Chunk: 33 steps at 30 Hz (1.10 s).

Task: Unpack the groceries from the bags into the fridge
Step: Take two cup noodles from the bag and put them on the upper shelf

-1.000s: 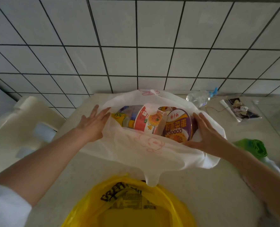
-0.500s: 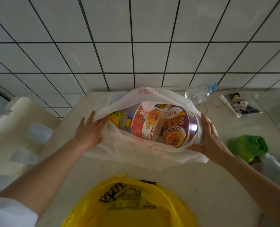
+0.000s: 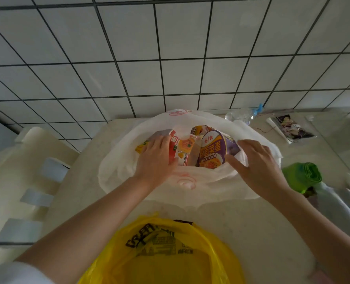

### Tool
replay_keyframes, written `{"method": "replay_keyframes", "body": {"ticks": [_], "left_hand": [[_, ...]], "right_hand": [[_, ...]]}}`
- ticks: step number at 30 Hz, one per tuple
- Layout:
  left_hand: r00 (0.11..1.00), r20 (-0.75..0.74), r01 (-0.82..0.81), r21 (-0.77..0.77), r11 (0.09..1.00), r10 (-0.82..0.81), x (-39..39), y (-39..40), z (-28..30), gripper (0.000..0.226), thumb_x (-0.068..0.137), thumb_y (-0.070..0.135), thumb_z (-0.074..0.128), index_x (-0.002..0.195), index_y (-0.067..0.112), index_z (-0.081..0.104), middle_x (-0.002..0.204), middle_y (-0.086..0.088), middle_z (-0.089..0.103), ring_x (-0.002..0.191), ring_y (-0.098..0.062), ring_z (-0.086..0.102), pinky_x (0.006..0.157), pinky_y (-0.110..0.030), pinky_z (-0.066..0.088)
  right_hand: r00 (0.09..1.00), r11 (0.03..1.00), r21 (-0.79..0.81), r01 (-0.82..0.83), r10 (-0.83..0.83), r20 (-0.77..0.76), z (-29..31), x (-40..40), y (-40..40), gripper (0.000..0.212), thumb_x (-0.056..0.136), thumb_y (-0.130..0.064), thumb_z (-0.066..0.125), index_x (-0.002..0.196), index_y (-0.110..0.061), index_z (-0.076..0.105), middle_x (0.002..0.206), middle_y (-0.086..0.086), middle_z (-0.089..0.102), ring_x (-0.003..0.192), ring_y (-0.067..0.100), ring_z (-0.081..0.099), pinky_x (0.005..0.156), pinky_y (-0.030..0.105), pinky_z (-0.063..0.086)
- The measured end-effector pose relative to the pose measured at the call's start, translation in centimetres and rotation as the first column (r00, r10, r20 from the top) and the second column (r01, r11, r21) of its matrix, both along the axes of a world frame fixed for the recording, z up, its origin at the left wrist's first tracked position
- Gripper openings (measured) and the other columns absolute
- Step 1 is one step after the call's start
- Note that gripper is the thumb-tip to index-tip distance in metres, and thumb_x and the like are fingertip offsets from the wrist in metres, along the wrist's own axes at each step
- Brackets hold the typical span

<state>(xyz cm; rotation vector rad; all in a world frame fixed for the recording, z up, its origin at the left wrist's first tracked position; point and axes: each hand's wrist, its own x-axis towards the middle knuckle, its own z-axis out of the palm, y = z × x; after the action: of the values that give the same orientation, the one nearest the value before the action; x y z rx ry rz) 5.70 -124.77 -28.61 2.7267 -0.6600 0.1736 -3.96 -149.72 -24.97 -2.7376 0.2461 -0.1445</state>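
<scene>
Noodle cups [image 3: 198, 150] in open white bag [image 3: 116, 171]
</scene>
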Motion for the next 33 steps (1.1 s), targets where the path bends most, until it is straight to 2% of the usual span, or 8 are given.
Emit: {"method": "replay_keyframes", "body": {"ticks": [3, 7, 11, 15, 19, 22, 28, 33], "left_hand": [[0.982, -0.157, -0.114, -0.074, 0.991, 0.101, 0.4, -2.3, -0.6, 0.089, 0.083, 0.055, 0.062, 0.148, 0.011, 0.021, 0.147, -0.009, 0.041, 0.134, -0.026, 0.042, 0.106, -0.043, 0.043], [0.887, -0.382, -0.293, -0.035, 0.955, 0.258, 0.6, -3.9, -1.2, 0.114, 0.069, 0.088, 0.045, 0.152, 0.023, 0.001, 0.158, -0.007, 0.022, 0.144, -0.03, 0.025, 0.113, -0.052, 0.031], [0.87, -0.414, -0.356, -0.153, 0.922, 0.267, 0.1, -3.6, -0.8, 0.121, 0.053, 0.099, 0.043, 0.146, 0.027, 0.014, 0.147, -0.003, 0.039, 0.133, -0.03, 0.04, 0.101, -0.052, 0.045], [0.87, -0.445, -0.349, -0.254, 0.902, 0.211, 0.0, -2.4, 0.0, 0.12, 0.048, 0.09, 0.055, 0.144, 0.026, 0.021, 0.137, 0.001, 0.045, 0.122, -0.023, 0.049, 0.095, -0.049, 0.05], [0.873, -0.436, -0.369, -0.297, 0.881, 0.219, -0.7, -1.3, 0.8, 0.115, 0.039, 0.089, 0.057, 0.133, 0.031, 0.026, 0.12, 0.008, 0.05, 0.098, -0.013, 0.054, 0.076, -0.036, 0.055], [0.894, -0.395, -0.337, -0.281, 0.899, 0.212, -1.4, 0.0, 1.2, 0.111, 0.043, 0.081, 0.058, 0.134, 0.027, 0.025, 0.12, 0.005, 0.05, 0.093, -0.011, 0.052, 0.061, -0.022, 0.044], [0.95, -0.248, -0.25, -0.245, 0.937, 0.189, -4.3, 3.5, 1.3, 0.099, 0.06, 0.052, 0.083, 0.136, 0.022, 0.027, 0.125, -0.001, 0.05, 0.107, -0.019, 0.057, 0.079, -0.038, 0.056], [0.995, 0.003, -0.103, -0.105, 0.989, 0.104, -6.7, 5.8, 1.5, 0.099, 0.061, 0.051, 0.082, 0.138, 0.014, 0.033, 0.126, -0.009, 0.053, 0.109, -0.022, 0.057, 0.085, -0.037, 0.055]], "right_hand": [[0.998, 0.999, -0.051, 0.011, -0.008, 0.065, 0.4, 2.1, 1.6, 0.064, 0.09, -0.057, 0.044, 0.133, -0.011, 0.048, 0.135, 0.009, 0.051, 0.122, 0.03, 0.042, 0.09, 0.041, 0.045], [0.994, 0.981, -0.189, 0.028, -0.046, -0.094, -0.7, 4.6, 3.0, 0.064, 0.094, -0.052, 0.043, 0.138, -0.006, 0.038, 0.143, 0.011, 0.038, 0.132, 0.035, 0.027, 0.106, 0.042, 0.034], [0.998, 0.972, -0.228, -0.049, 0.037, -0.059, -1.6, 4.4, 4.4, 0.065, 0.094, -0.042, 0.046, 0.147, -0.011, 0.026, 0.151, 0.015, 0.025, 0.139, 0.037, 0.016, 0.112, 0.045, 0.025], [0.992, 0.975, -0.191, -0.11, 0.097, -0.077, -1.6, 3.7, 4.4, 0.07, 0.093, -0.043, 0.049, 0.151, -0.019, 0.019, 0.154, 0.024, 0.013, 0.135, 0.041, 0.021, 0.108, 0.047, 0.033], [0.984, 0.969, -0.208, -0.137, 0.108, -0.144, -1.6, 3.0, 3.3, 0.075, 0.086, -0.059, 0.051, 0.149, -0.04, 0.014, 0.149, 0.02, 0.02, 0.132, 0.039, 0.022, 0.103, 0.048, 0.037], [0.973, 0.941, -0.267, -0.209, 0.171, -0.157, -1.5, 2.3, 2.2, 0.081, 0.08, -0.068, 0.05, 0.147, -0.047, 0.01, 0.151, 0.018, 0.017, 0.134, 0.042, 0.018, 0.106, 0.055, 0.033], [0.916, 0.852, -0.338, -0.4, 0.375, -0.139, -1.3, 1.5, 2.2, 0.078, 0.081, -0.057, 0.061, 0.146, -0.049, 0.019, 0.156, 0.022, 0.009, 0.14, 0.05, 0.01, 0.109, 0.062, 0.021], [0.838, 0.757, -0.358, -0.546, 0.496, -0.229, -0.5, 1.9, 3.2, 0.072, 0.078, -0.037, 0.067, 0.139, -0.051, 0.031, 0.159, 0.018, 0.001, 0.142, 0.046, 0.001, 0.111, 0.06, 0.019]]}}
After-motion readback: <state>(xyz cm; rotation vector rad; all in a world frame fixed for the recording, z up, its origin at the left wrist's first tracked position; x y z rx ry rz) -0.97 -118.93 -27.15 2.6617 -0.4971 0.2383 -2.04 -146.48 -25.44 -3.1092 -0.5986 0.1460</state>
